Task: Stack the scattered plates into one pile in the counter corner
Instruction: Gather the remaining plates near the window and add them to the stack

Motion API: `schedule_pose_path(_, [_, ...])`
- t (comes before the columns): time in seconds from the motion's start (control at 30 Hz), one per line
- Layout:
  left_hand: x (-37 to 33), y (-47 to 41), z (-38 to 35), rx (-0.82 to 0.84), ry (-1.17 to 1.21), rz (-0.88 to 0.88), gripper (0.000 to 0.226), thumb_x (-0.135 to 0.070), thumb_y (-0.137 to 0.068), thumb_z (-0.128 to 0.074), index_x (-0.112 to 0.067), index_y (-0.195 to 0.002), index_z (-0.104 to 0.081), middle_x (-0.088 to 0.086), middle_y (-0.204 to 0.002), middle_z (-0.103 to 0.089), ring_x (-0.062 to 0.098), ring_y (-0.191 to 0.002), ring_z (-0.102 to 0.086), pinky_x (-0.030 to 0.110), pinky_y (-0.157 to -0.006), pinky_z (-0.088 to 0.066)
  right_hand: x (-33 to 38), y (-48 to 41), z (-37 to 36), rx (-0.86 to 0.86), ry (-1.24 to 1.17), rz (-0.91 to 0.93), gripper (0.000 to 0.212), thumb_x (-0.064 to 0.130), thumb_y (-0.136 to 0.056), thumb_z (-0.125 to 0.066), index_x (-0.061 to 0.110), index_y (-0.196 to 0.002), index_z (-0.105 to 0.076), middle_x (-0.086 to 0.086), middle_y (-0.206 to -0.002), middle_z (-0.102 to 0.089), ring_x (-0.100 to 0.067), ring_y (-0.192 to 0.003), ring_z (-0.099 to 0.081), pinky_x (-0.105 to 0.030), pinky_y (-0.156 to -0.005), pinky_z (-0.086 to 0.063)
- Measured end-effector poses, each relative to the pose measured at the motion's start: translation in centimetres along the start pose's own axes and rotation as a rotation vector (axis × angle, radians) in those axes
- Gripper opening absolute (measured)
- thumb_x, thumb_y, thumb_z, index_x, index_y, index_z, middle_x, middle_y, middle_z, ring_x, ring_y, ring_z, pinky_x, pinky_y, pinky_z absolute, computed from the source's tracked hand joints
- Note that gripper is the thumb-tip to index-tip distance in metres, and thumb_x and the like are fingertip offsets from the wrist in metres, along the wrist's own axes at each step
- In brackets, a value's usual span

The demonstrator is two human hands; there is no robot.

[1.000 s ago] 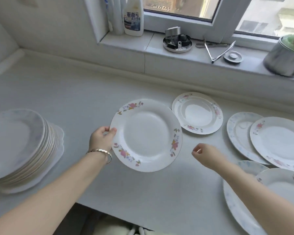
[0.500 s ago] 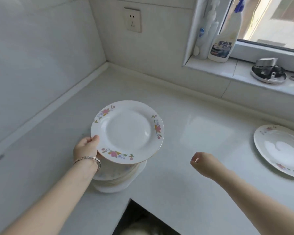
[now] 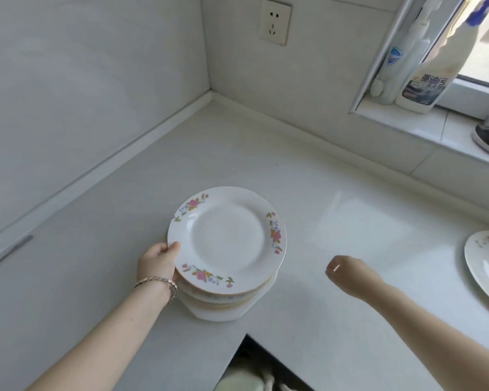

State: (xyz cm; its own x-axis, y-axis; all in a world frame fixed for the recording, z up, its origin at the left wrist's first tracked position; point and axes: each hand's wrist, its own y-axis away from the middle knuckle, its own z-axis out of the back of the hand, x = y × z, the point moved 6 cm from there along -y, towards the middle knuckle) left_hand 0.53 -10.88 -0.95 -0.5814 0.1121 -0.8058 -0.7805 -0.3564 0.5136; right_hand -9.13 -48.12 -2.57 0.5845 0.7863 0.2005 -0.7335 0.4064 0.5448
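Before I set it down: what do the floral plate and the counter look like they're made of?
The plate looks like glazed ceramic or porcelain: glossy white, with printed flowers and a thin gold-toned rim. Melamine can't be ruled out by sight. The counter looks like pale stone or solid-surface with a smooth semi-gloss finish, and it shows a soft patch of reflected light.
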Motion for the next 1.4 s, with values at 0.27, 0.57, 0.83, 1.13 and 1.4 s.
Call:
schedule_pose_path(0.27, [-3.3, 1.3, 0.5, 0.06, -0.739, -0.306, 0.043, -0.041, -0.083, -0.06, -0.013, -0.058, -0.038, 0.008, -0.055, -0.06, 0.023, -0.047, -0.055, 0.024, -0.046, -0.035, 0.8, -0.4, -0.9, 0.032, 0.043, 0.038, 0.026, 0.031, -0.09, -0.045, 0.022, -0.108, -0.062, 0.0, -0.112, -0.066, -0.019, -0.096, -0.063, -0.024, -0.074, -0.046])
schedule_pose_path(0.57, [-2.9, 2.0, 0.2, -0.057, -0.985, -0.435, 0.044, -0.047, -0.089, -0.05, -0.005, -0.102, -0.046, 0.018, -0.108, -0.058, 0.036, -0.099, -0.058, 0.035, -0.071, -0.042, 0.4, -0.3, -2.0, 0.063, 0.052, 0.047, 0.027, 0.031, -0.091, -0.044, 0.021, -0.109, -0.061, -0.001, -0.113, -0.065, -0.017, -0.086, -0.06, -0.024, -0.071, -0.045])
schedule_pose_path(0.83, [-0.9, 1.3, -1.4, 0.102, -0.36, -0.286, 0.061, -0.021, -0.083, -0.067, -0.006, -0.133, -0.036, 0.012, -0.132, -0.049, 0.03, -0.119, -0.051, 0.039, -0.098, -0.041, 0.5, 0.1, -2.6, 0.076, 0.049, 0.038, 0.027, 0.03, -0.092, -0.044, 0.019, -0.111, -0.06, -0.001, -0.115, -0.064, -0.015, -0.086, -0.058, -0.024, -0.071, -0.045])
schedule_pose_path(1.13, [-3.1, 2.5, -2.7, -0.007, -0.9, -0.573, 0.08, -0.032, -0.083, -0.066, 0.005, -0.142, -0.027, 0.026, -0.149, -0.031, 0.039, -0.139, -0.031, 0.048, -0.11, -0.029, -1.3, 0.9, -3.4, 0.081, -0.032, -0.023, 0.025, 0.028, -0.091, -0.044, 0.02, -0.107, -0.061, -0.001, -0.113, -0.064, -0.016, -0.083, -0.058, -0.024, -0.069, -0.044])
schedule_pose_path(1.4, [-6.9, 14.0, -16.0, 0.452, -0.874, -1.137, 0.025, -0.016, -0.088, -0.044, -0.008, -0.098, -0.065, 0.009, -0.1, -0.067, 0.03, -0.095, -0.063, 0.031, -0.083, -0.045, -7.2, 2.4, -1.7, 0.04, -0.198, -0.107, 0.01, 0.026, -0.089, -0.047, 0.023, -0.089, -0.056, -0.003, -0.104, -0.067, -0.02, -0.077, -0.061, -0.025, -0.064, -0.046])
